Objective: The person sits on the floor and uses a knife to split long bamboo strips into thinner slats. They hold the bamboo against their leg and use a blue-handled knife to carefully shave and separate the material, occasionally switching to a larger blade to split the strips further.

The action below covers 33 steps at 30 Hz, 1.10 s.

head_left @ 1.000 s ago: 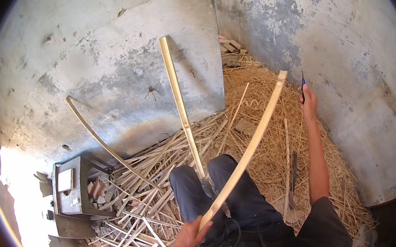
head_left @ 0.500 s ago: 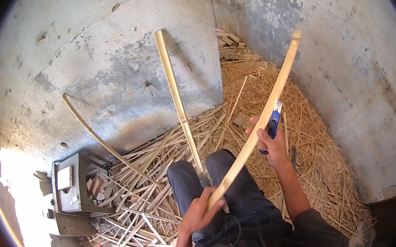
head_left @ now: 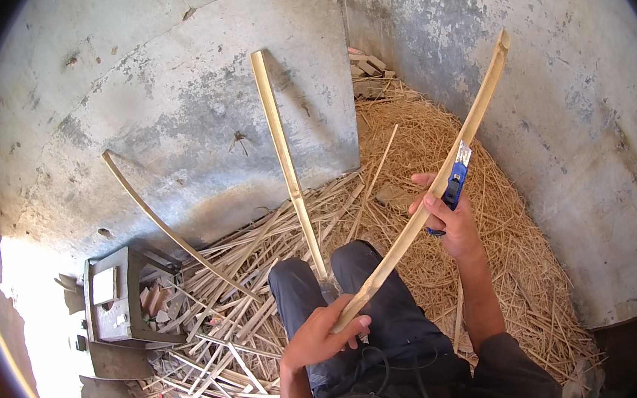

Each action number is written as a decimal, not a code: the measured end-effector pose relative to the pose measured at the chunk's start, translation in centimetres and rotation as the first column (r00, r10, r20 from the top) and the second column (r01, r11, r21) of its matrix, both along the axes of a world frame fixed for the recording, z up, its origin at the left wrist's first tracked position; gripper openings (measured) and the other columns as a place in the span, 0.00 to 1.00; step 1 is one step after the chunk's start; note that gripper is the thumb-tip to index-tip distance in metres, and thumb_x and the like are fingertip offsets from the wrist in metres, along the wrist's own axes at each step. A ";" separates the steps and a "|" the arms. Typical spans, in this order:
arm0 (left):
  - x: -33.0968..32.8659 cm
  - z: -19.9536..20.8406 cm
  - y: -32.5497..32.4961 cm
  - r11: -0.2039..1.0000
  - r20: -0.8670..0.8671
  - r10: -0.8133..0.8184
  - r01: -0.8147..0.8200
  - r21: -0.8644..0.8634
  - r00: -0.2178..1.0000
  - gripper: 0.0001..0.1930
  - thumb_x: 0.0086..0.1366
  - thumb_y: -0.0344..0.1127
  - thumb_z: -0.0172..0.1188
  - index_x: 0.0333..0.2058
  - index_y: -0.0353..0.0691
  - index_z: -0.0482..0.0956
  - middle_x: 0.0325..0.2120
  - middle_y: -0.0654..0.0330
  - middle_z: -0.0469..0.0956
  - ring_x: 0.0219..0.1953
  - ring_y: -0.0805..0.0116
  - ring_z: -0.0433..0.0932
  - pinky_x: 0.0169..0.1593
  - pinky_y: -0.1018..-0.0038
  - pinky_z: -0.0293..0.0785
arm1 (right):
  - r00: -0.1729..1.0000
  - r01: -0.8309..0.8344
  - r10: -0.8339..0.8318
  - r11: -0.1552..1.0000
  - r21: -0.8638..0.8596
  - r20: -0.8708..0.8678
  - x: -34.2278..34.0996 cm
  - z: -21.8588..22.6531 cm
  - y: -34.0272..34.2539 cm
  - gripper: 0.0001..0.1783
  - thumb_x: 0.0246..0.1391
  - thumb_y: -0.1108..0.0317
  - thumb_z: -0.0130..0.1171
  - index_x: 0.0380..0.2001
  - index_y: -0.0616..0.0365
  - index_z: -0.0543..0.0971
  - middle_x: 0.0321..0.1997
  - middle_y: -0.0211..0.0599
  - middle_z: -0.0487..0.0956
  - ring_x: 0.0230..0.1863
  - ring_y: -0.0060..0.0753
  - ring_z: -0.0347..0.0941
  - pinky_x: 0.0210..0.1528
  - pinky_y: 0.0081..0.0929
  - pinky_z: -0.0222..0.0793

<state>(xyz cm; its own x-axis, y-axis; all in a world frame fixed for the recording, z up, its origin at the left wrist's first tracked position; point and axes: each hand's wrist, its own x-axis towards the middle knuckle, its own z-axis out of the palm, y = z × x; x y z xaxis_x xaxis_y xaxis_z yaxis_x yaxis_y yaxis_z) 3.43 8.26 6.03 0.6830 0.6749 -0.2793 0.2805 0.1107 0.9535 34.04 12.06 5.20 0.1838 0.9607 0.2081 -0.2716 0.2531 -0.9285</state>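
Held strip [head_left: 402, 243]: pale bamboo-like piece, hollow side showing. Sits to the right of the upright strip [head_left: 281, 141], which is the reference for everything here. Held strip slants up and away from it, near end over the lap, far end up in front of the right wall [head_left: 571, 139].

Left hand [head_left: 323, 335]: gripping the near end, below and just right of the upright strip's foot. Right hand [head_left: 453, 225]: further right of it, closed around the held strip and a blue utility knife [head_left: 453, 187] together, thumb on the strip's face. Blade is out, pointing up along the strip's right edge; can't tell if it touches.

Upright strip's foot is between the knees [head_left: 296, 292]. Left of it: a slim bowed strip [head_left: 158, 224], lower end in a pile of split strips [head_left: 238, 365], which spreads left of the foot. Farther left: a dark wooden box-like frame [head_left: 121, 322] with a pale square piece [head_left: 104, 287] on it and broken chunks [head_left: 157, 300] inside. Right of it: a bed of shavings [head_left: 523, 287], with stacked bricks [head_left: 370, 65] at its far end. Worn left wall [head_left: 139, 139] behind.
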 end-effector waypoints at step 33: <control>3.5 0.7 -1.5 0.808 0.125 0.408 -0.421 0.411 0.904 0.18 0.71 0.39 0.68 0.50 0.30 0.78 0.26 0.52 0.81 0.27 0.64 0.76 0.34 0.69 0.73 | 0.438 -0.042 -0.396 0.888 0.459 0.807 -5.9 -1.0 -6.1 0.25 0.53 0.46 0.74 0.49 0.49 0.88 0.22 0.28 0.72 0.18 0.30 0.70 0.22 0.30 0.66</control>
<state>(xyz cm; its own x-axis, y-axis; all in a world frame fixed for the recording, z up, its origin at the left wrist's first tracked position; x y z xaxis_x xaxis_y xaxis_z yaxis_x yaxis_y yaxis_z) 6.89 6.79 6.78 0.3147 0.9427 0.1107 0.2704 -0.2008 0.9416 28.12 5.95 4.21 -0.1462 0.7311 0.6664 0.7041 0.5501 -0.4490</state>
